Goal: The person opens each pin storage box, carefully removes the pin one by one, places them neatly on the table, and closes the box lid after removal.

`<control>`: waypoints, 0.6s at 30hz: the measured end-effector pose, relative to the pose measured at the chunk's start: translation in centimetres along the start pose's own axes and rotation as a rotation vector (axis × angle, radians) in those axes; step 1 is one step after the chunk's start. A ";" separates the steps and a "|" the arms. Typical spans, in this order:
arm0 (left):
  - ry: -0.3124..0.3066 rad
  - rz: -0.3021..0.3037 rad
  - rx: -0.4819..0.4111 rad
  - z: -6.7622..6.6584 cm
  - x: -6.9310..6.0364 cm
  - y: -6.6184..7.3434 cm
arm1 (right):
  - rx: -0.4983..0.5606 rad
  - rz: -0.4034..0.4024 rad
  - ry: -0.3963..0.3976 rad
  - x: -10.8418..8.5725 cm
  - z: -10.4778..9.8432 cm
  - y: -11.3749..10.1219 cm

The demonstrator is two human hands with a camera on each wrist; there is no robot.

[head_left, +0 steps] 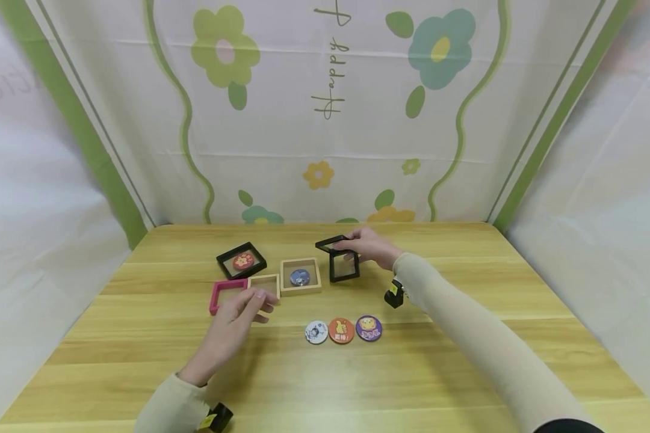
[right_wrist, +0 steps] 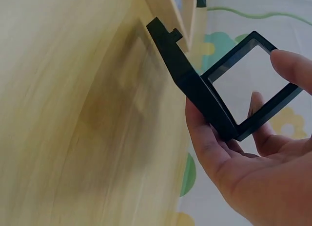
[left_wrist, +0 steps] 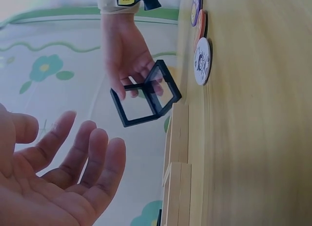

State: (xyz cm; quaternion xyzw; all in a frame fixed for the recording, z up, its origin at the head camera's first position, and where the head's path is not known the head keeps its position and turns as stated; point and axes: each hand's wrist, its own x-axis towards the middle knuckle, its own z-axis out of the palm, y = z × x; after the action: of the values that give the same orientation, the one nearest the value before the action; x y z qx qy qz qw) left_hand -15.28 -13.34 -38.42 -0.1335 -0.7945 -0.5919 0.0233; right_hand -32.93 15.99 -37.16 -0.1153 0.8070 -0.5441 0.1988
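Observation:
My right hand (head_left: 372, 248) holds a small black hinged display frame (right_wrist: 200, 92) with clear panes. Its two halves stand spread apart at an angle, thumb on one half, fingers behind. In the left wrist view, the frame (left_wrist: 157, 109) appears above the tabletop. My left hand (head_left: 234, 325) holds nothing; its fingers are loosely bent, palm showing in its own wrist view. From the head view it overlaps a pink frame (head_left: 214, 300) and a small light-wood frame (head_left: 263, 277). A larger light-wood frame (head_left: 301, 291) with a blue round badge (head_left: 300, 277) inside sits between the hands.
Another black frame (head_left: 249, 273) with a red badge (head_left: 244, 260) lies at the back left. In front of the frames, a white badge (head_left: 316, 332), an orange badge (head_left: 341, 331) and a purple badge (head_left: 369, 328) form a row. A flowered cloth (head_left: 281, 120) hangs behind the table.

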 end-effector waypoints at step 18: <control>0.007 0.010 -0.006 -0.2 -0.1 -0.1 | -0.286 -0.035 0.076 1.3 -0.6 1.3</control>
State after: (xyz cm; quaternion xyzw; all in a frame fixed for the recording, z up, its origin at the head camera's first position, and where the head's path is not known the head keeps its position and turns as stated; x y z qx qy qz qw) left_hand -15.24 -13.56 -38.46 -0.1357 -0.7920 -0.5946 0.0285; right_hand -34.33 16.48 -38.39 -0.1357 0.8810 -0.4310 0.1401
